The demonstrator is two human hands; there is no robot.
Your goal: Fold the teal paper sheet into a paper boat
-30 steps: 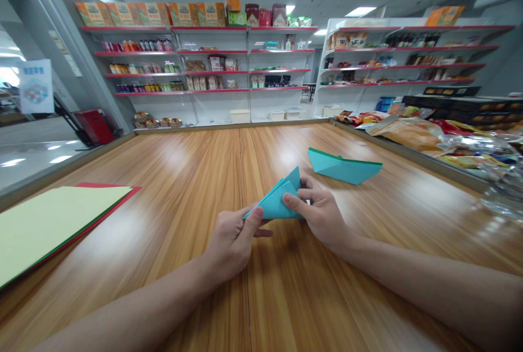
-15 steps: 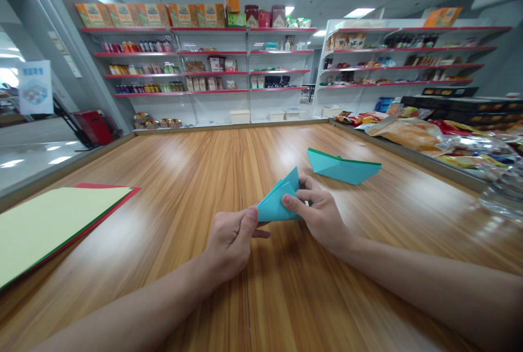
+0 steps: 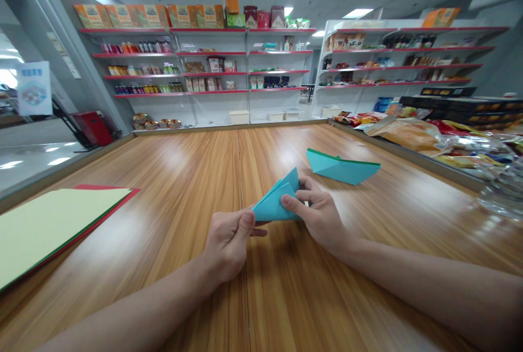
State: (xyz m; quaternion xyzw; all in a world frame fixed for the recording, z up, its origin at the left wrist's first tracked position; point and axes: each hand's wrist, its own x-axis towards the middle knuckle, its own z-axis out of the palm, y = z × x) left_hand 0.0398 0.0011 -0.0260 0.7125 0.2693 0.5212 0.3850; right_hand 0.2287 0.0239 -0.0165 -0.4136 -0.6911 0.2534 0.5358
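Note:
Between both hands, a piece of folded blue paper (image 3: pixel 274 202) is held just above the wooden table (image 3: pixel 196 177). My left hand (image 3: pixel 229 243) pinches its left corner, thumb on top and fingers below. At its right side, my right hand (image 3: pixel 321 210) grips the layers with the thumb pressed on the front face; some fingertips are hidden behind the paper. A folded paper boat (image 3: pixel 343 168), blue with a green rim, rests on the table beyond my right hand.
Stacked sheets of paper (image 3: pixel 61 216), pale yellow over green and red, lie at the left. Bagged snacks (image 3: pixel 404 131) line the right side, near a clear plastic item (image 3: pixel 504 194). Stocked shelves (image 3: pixel 212 73) stand behind the table; a red hand truck (image 3: pixel 93 127) is at far left.
My left hand has slid slightly left along the folded paper's corner, showing more of its tip. My right hand and the paper boat stay nearly still.

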